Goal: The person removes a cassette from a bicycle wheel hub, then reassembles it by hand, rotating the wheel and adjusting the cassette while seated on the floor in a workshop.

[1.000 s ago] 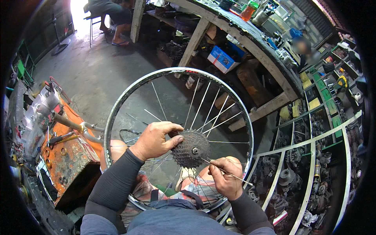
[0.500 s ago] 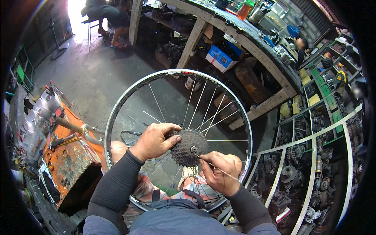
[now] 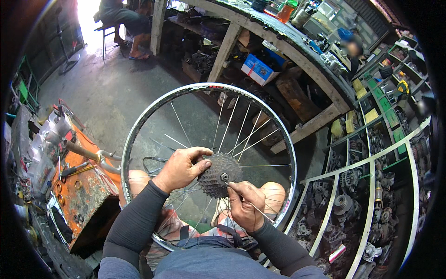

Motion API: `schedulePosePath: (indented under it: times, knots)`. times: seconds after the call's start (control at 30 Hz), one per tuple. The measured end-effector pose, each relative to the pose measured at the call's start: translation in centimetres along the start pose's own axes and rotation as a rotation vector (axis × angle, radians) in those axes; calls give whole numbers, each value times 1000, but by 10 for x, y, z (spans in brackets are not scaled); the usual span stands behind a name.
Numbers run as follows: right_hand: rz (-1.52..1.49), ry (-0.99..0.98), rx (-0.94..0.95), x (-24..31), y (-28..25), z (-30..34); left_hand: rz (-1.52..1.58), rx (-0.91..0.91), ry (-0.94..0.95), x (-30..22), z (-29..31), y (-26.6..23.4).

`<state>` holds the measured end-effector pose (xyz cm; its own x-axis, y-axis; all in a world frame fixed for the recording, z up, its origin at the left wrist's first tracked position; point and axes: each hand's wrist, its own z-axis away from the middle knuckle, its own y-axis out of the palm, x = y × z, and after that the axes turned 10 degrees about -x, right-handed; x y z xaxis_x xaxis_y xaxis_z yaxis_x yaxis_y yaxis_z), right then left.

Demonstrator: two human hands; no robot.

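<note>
A bicycle wheel (image 3: 211, 86) without a tyre lies across my lap, spokes on only part of its rim. At its hub is a dark, greasy sprocket cassette (image 3: 217, 176) facing up. My left hand (image 3: 179, 169) grips the cassette's upper left edge, thumb and forefinger on its teeth; anything pinched behind them is hidden. Close to the axle end (image 3: 225, 176), my right hand (image 3: 246, 204) is closed on a thin metal spoke (image 3: 263, 214). One spoke end points at the cassette's face; the other passes under my palm toward the lower right.
An orange, stained box (image 3: 88, 190) with rings and hand tools stands at left beside a bicycle frame tube (image 3: 81, 149). A wooden workbench (image 3: 278, 35) runs along the far side. Partitioned shelves (image 3: 369, 200) of metal parts fill the right. A person (image 3: 123, 23) sits near the doorway.
My right hand has moved left with the spoke, its fingertips now nearer the axle. The wheel and cassette have shifted slightly left. My left hand keeps its grip on the cassette edge.
</note>
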<state>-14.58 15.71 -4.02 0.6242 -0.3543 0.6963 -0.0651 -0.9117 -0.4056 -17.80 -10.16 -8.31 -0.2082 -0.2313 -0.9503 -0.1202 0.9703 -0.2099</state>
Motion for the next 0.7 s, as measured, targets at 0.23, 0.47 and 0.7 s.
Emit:
schedulePosePath:
  times: [0.23, 0.47, 0.7]
  knots:
    - [33, 58, 71, 12, 3, -18, 24, 20, -79, -3, -2, 0]
    - [157, -242, 191, 18, 4, -52, 37, 40, -89, -7, -3, 5]
    - [-531, 222, -298, 2, -18, -46, -3, -29, 11, -2, -3, 2]
